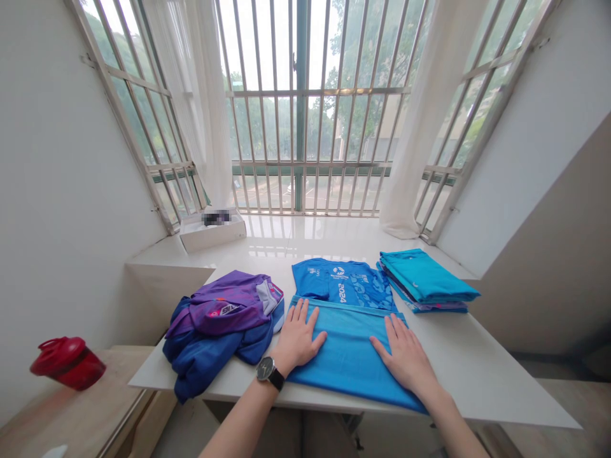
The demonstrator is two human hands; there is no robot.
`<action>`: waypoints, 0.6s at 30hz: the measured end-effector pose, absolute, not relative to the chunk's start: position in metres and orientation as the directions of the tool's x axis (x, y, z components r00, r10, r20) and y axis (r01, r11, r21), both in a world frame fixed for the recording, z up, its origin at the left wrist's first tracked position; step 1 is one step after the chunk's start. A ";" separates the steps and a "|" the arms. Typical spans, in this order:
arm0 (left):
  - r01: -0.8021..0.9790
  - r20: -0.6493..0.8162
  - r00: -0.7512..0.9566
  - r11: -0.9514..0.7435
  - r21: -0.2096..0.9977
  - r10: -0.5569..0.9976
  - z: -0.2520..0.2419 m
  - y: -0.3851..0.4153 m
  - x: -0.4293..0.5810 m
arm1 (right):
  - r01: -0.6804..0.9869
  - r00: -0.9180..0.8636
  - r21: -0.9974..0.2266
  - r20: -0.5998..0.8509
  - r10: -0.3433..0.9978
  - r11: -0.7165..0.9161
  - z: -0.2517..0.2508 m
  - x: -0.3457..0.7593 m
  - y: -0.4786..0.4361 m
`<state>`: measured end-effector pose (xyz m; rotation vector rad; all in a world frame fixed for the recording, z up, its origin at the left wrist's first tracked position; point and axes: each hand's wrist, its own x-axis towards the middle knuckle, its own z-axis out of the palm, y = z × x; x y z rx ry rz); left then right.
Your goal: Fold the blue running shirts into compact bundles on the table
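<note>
A blue T-shirt [348, 356] lies on the white table, its lower part folded up over the printed part, where "2024" shows. My left hand [300, 337] rests flat on the left side of the fold, fingers spread. On the right side of the same fold, my right hand [403, 353] lies flat with its fingers stretched out. Neither hand grips the cloth. Left of the shirt is a crumpled heap with a purple shirt [224, 299] over dark blue garments [205, 356]. A stack of folded clothes [424, 277], turquoise on top, sits to the right.
The white table [506, 381] meets a white window sill [305, 232] below a barred window. At the sill's left stands an open white box [212, 235]. A red lidded cup [69, 362] is on a lower wooden surface at the left. White curtains [410, 146] hang at both sides.
</note>
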<state>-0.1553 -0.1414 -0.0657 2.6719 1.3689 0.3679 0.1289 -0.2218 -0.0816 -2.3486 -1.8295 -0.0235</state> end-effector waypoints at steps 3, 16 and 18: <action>0.772 0.188 0.562 -0.592 0.232 0.806 -0.053 -0.144 -0.155 | 0.957 0.209 -0.257 0.297 0.932 -0.133 -0.076 0.133 -0.227; 0.671 0.245 0.695 -0.732 0.118 0.676 -0.061 -0.243 -0.248 | 0.971 -0.175 -0.064 0.473 0.863 0.232 -0.122 0.180 -0.351; 0.685 0.286 0.682 -0.725 0.075 0.673 -0.068 -0.244 -0.250 | 0.962 -0.208 -0.042 0.521 0.828 0.269 -0.124 0.185 -0.353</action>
